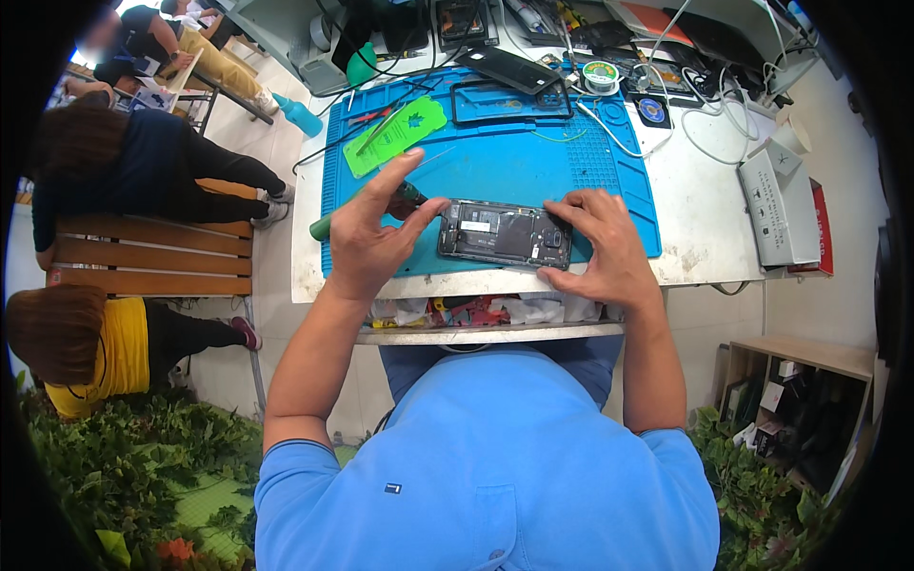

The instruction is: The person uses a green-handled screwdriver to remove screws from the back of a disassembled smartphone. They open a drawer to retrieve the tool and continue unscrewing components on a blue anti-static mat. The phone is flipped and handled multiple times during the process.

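One opened phone (505,233) at the mat's (514,157) near side.
My right hand (609,247) grasps one end; my left hand (367,233) has its thumb on the other, lower fingers hidden, grip impossible to tell, one green handle (321,229) partly covered. Beyond: one green case (395,138), one spool (601,78).

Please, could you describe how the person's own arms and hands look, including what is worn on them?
Short, light-blue sleeves, matching the shirt, end near the elbows. Both forearms are uncovered. The left hand and right hand wear no gloves, and no watch or bracelet shows on either wrist.
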A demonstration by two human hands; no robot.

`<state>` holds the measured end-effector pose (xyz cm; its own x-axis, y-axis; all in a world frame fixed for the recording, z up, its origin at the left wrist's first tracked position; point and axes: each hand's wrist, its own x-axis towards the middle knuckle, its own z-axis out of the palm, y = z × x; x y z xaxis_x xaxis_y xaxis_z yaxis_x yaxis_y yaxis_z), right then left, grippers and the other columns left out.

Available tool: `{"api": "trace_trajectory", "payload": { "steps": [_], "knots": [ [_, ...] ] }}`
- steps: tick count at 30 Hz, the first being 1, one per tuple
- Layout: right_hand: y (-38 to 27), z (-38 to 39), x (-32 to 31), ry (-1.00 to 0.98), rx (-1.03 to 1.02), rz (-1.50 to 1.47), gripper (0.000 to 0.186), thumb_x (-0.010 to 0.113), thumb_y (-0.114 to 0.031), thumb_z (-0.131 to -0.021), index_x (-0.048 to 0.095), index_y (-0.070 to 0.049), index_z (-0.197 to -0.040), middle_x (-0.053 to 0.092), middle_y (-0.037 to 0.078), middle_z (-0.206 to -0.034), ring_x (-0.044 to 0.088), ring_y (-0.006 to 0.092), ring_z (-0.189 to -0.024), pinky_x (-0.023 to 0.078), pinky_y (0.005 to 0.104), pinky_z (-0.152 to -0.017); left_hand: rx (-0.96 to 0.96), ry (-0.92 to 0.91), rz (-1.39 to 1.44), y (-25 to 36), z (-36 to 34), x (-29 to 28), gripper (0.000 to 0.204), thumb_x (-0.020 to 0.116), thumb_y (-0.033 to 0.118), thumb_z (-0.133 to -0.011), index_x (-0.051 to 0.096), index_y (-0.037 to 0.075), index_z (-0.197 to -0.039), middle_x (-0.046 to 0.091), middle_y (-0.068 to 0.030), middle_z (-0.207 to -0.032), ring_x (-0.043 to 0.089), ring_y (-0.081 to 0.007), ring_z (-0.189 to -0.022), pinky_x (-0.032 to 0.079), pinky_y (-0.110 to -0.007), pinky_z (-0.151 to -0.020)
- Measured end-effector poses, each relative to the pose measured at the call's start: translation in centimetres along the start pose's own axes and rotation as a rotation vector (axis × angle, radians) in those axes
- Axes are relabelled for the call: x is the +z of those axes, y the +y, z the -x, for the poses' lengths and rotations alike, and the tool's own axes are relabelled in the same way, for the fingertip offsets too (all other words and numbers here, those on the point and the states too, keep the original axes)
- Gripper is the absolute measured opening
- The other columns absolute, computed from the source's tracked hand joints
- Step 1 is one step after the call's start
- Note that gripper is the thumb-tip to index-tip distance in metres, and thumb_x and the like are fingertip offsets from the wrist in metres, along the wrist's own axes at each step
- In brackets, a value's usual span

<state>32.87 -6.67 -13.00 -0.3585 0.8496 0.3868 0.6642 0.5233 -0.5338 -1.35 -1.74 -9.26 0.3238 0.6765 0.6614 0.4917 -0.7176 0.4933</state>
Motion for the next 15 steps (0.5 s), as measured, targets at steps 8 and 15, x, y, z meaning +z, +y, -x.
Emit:
{"api": "trace_trajectory", "payload": {
  "steps": [8,15],
  "knots": [
    [0.0,0.1,0.2,0.008,-0.008,-0.003,0.082,0.098,-0.041,-0.07,0.079,-0.005,-0.141,0.071,0.014,-0.127,0.065,0.0332,-0.118,0.047,0.0465,-0.106,-0.007,-0.186,0.207,-0.4,-1.0,-0.9,0.072,0.089,-0.007,-0.096,0.064,0.007,-0.161,0.084,-0.0163,-0.126,0.084,-0.019,-0.103,0.072,-0.034,-0.089],
    [0.1,0.1,0.1,0.003,-0.001,0.007,0.082,0.098,-0.042,-0.07,0.079,-0.004,-0.141,0.071,0.013,-0.127,0.065,0.0329,-0.118,0.047,0.0458,-0.106,-0.007,-0.133,0.266,0.7,0.8,-0.4,0.078,0.089,-0.008,-0.094,0.06,0.008,-0.165,0.084,-0.0162,-0.126,0.085,-0.0211,-0.099,0.072,-0.034,-0.085]
  ]
}}
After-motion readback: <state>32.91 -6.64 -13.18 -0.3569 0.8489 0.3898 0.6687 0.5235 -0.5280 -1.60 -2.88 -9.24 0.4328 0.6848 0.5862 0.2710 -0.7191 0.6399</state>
